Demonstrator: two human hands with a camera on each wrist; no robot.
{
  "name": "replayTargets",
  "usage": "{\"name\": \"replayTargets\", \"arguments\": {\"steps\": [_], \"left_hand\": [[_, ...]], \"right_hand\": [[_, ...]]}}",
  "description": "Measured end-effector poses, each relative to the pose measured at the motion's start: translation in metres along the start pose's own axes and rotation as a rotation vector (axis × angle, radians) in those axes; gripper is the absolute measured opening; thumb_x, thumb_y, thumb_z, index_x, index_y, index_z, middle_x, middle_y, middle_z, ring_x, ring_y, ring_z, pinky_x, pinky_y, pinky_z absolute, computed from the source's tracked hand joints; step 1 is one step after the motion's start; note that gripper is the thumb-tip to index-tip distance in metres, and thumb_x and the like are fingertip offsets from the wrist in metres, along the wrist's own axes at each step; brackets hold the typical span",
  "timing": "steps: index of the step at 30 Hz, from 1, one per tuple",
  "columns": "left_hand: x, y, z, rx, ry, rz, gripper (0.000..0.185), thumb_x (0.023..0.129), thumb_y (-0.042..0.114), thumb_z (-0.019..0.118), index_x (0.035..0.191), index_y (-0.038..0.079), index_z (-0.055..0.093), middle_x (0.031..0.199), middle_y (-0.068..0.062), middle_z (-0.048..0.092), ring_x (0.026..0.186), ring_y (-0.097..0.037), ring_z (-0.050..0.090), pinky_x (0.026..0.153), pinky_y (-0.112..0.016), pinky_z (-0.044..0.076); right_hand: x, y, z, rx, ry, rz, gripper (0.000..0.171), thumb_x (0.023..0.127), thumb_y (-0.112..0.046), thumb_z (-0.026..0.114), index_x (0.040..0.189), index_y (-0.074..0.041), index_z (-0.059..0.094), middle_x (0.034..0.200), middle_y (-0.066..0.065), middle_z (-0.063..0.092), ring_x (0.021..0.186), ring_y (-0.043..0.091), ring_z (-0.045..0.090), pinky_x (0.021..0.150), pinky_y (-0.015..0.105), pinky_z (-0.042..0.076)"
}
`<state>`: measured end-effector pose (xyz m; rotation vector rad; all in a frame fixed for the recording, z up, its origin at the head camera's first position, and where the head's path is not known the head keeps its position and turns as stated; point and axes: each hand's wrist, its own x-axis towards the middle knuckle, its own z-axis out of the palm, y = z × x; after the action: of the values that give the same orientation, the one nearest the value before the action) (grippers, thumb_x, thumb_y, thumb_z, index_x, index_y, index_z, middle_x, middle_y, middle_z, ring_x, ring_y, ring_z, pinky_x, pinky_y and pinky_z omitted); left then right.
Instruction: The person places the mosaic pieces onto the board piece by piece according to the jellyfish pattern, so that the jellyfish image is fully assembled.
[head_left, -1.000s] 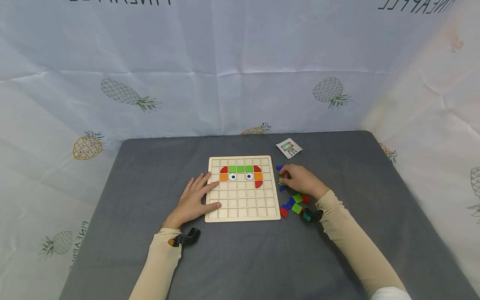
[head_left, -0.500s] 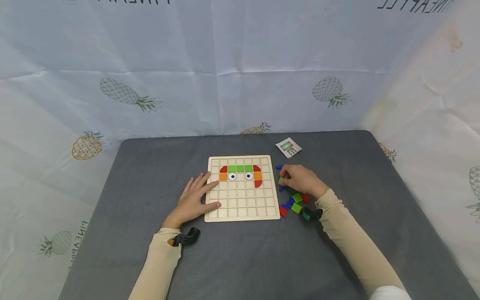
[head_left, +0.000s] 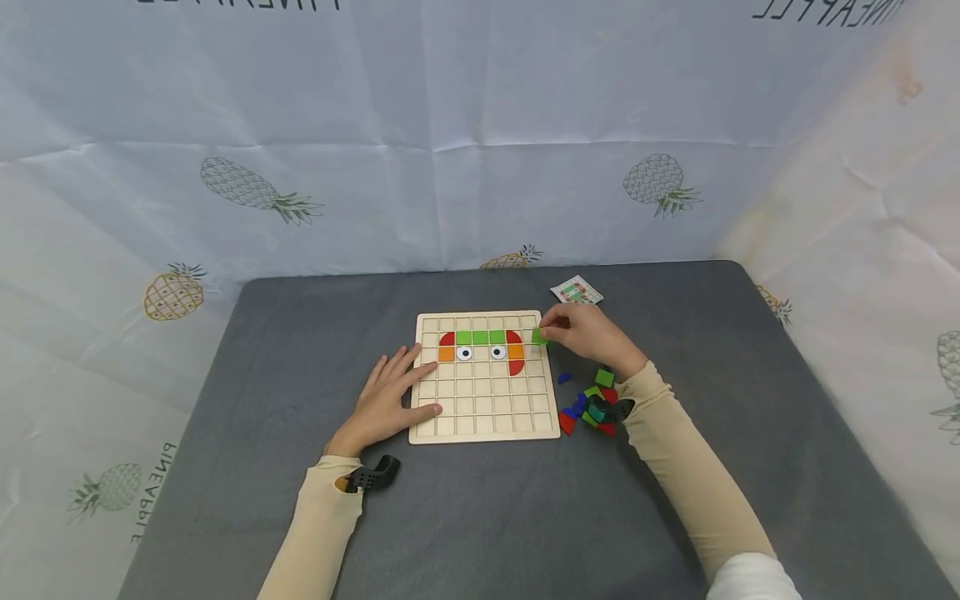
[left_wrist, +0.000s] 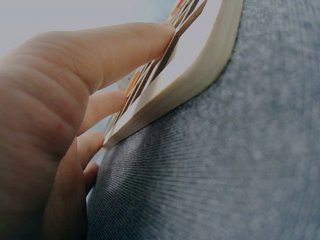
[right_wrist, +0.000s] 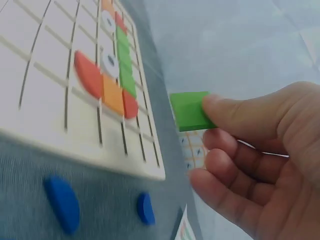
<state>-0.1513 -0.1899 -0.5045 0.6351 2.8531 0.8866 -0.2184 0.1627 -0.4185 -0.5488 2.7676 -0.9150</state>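
A pale wooden grid board (head_left: pixel 480 408) lies on the grey table. Set in its upper cells are green squares (head_left: pixel 482 337), red rounded pieces (head_left: pixel 516 367), orange squares (head_left: pixel 446 354) and two white eye discs (head_left: pixel 465 353). My left hand (head_left: pixel 386 404) rests with spread fingers on the board's left edge; in the left wrist view its thumb (left_wrist: pixel 130 47) lies on the rim. Above the board's right edge, my right hand (head_left: pixel 588 333) pinches a green square tile (right_wrist: pixel 190 111) between thumb and fingers. The other right-hand fingers are curled below it in the right wrist view.
Loose green, red and blue pieces (head_left: pixel 567 423) lie in a pile right of the board, partly under the right wrist strap (head_left: pixel 618 410). Two blue pieces (right_wrist: pixel 62 204) lie beside the board. A printed pattern card (head_left: pixel 576 288) lies behind the right hand.
My right hand has lifted the green square tile from beside the board and moved it up and left over the board's right edge. The left hand has stayed put.
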Motion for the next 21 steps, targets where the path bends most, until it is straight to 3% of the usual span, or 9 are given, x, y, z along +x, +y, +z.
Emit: {"name": "replayTargets", "arguments": {"steps": [10, 21], "left_hand": [[0.0, 0.0, 0.0, -0.006, -0.002, 0.004, 0.073, 0.083, 0.061, 0.062, 0.146, 0.031, 0.041, 0.162, 0.001, 0.015, 0.151, -0.024, 0.007, 0.122, -0.049, -0.003], [0.0, 0.0, -0.001, -0.009, 0.002, 0.004, 0.074, 0.083, 0.061, 0.062, 0.146, 0.03, 0.041, 0.162, 0.001, 0.015, 0.151, -0.024, 0.007, 0.122, -0.049, -0.003]], "right_hand": [[0.011, -0.016, 0.016, 0.118, -0.015, -0.026, 0.014, 0.096, -0.022, 0.06, 0.105, -0.013, 0.066, 0.098, 0.004, 0.066, 0.085, 0.017, 0.061, 0.073, 0.033, 0.053], [0.019, -0.02, 0.038, 0.086, -0.079, -0.095, 0.011, 0.095, -0.021, 0.061, 0.101, -0.014, 0.068, 0.088, 0.0, 0.067, 0.075, 0.013, 0.058, 0.066, 0.03, 0.048]]}}
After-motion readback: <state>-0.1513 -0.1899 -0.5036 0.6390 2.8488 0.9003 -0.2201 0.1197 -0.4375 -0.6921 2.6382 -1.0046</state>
